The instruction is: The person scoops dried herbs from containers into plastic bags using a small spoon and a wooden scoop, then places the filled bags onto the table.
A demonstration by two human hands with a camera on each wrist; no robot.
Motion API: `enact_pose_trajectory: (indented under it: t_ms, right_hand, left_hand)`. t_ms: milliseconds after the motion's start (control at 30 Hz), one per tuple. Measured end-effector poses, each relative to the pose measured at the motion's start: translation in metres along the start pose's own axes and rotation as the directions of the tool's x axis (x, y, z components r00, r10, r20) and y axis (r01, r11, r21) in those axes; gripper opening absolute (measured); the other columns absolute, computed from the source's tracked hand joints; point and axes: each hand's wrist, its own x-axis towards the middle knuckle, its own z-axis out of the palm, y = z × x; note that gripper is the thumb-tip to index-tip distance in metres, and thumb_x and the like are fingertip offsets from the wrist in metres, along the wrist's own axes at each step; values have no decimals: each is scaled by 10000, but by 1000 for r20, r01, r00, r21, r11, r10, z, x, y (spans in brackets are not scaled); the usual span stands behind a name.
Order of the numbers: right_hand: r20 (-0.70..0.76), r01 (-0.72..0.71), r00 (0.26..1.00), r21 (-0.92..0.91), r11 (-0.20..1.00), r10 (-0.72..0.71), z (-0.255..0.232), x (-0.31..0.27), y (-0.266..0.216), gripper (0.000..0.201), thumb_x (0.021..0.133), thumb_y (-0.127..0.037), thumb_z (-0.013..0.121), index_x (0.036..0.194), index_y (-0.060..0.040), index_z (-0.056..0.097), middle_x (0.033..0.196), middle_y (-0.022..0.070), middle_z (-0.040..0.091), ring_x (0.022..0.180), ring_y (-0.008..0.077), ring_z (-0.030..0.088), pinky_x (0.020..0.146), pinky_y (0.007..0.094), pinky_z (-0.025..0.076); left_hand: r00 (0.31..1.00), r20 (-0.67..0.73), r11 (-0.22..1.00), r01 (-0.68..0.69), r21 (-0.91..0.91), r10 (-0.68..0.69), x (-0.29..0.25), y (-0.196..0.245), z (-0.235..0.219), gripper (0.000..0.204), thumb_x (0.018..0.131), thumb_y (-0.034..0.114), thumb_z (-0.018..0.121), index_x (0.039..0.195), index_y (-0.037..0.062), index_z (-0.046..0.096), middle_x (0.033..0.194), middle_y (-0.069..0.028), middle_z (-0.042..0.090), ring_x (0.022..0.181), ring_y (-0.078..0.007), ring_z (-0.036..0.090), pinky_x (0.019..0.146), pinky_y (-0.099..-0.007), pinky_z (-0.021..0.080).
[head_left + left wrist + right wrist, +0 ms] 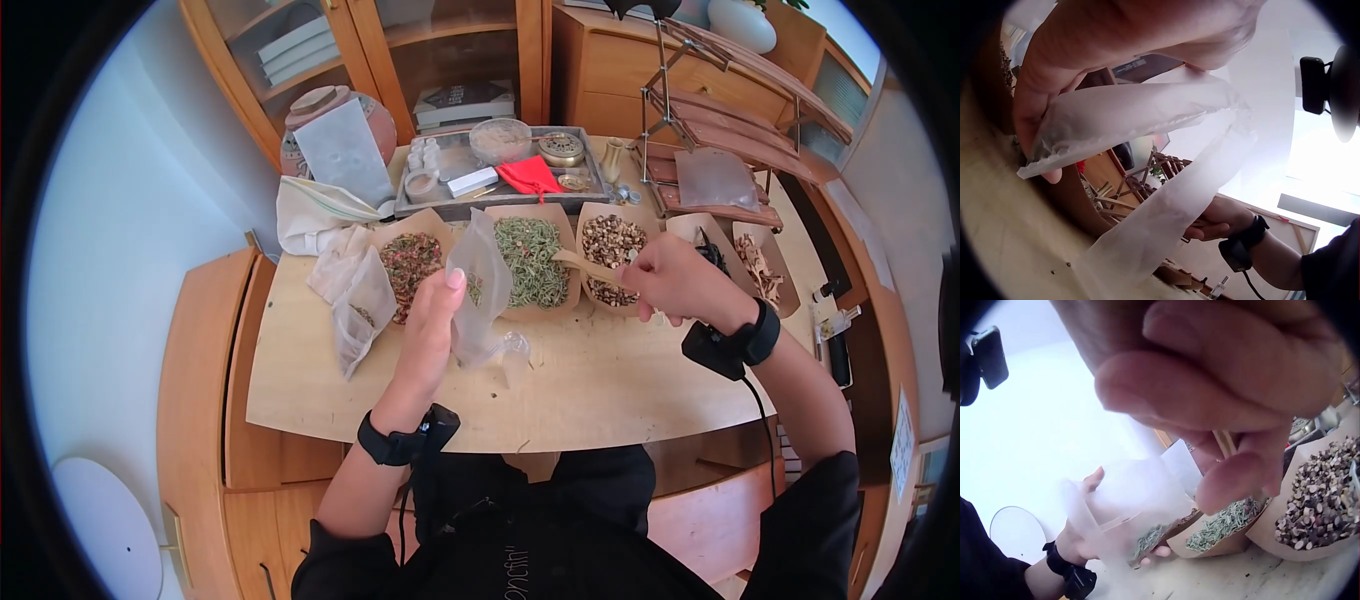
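The left hand (430, 325) grips a translucent white pouch (478, 290) by its side; in the left wrist view the pouch's mouth (1129, 119) gapes. Green dried herb shows through the pouch (1150, 540) in the right wrist view. The right hand (685, 280) pinches a wooden scoop (588, 265), whose tip lies over the right edge of the paper tray of green herb (532, 262). Under the right hand is a paper tray of brown chopped pieces (612, 245). Fingers hide most of the scoop in the right wrist view (1225, 442).
Left of the pouch are a tray of reddish mix (408, 262) and a filled pouch (362, 312). A small clear cup (515, 355) stands in front. Behind is a grey tray (460, 210) with a bowl and red cloth. Trays of dark pieces (712, 250) and pale slices (757, 270) sit right.
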Motion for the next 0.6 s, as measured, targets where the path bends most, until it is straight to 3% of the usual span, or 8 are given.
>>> enact_pose_trajectory:
  t_ms: [200, 267, 400, 467, 600]
  right_hand:
    - [24, 60, 998, 72, 996, -62, 22, 14, 1, 374, 913, -204, 509, 643, 28, 624, 541, 66, 615, 335, 107, 476, 331, 252, 382]
    - [44, 83, 995, 34, 996, -85, 28, 19, -4, 376, 897, -183, 534, 637, 73, 627, 564, 143, 629, 346, 168, 530, 365, 300, 443]
    - [-2, 156, 988, -98, 983, -157, 42, 30, -2, 344, 868, -202, 562, 644, 49, 635, 535, 135, 608, 373, 208, 543, 393, 324, 456]
    - [-109, 466, 836, -377, 800, -538, 51, 39, 6, 273, 812, -178, 601, 678, 55, 648, 533, 185, 577, 437, 297, 565, 485, 376, 489]
    - [-97, 470, 824, -436, 768, -559, 54, 48, 5, 229, 770, -158, 612, 701, 58, 647, 550, 220, 552, 495, 358, 559, 564, 405, 495]
  left_hand:
    - [1000, 11, 1000, 19, 0, -19, 0, 1, 1, 702, 925, 548, 472, 1381, 22, 377, 1301, -122, 492, 1157, -203, 509, 919, -371, 475]
    - [1000, 6, 1000, 13, 2, -13, 0, 1, 0, 705, 925, 550, 472, 1383, 22, 373, 1306, -122, 489, 1160, -204, 507, 918, -375, 476]
    - [1000, 2, 1000, 22, 16, -22, 1, 2, 0, 706, 927, 548, 469, 1388, 24, 367, 1316, -122, 479, 1168, -205, 501, 912, -379, 480]
    - [1000, 10, 999, 26, 20, -26, 2, 0, -2, 707, 927, 547, 469, 1391, 24, 363, 1319, -122, 477, 1170, -205, 500, 911, -379, 481]
    - [1000, -3, 999, 29, 23, -29, 3, -2, -3, 684, 929, 546, 466, 1370, 28, 388, 1286, -118, 501, 1152, -200, 507, 894, -377, 487]
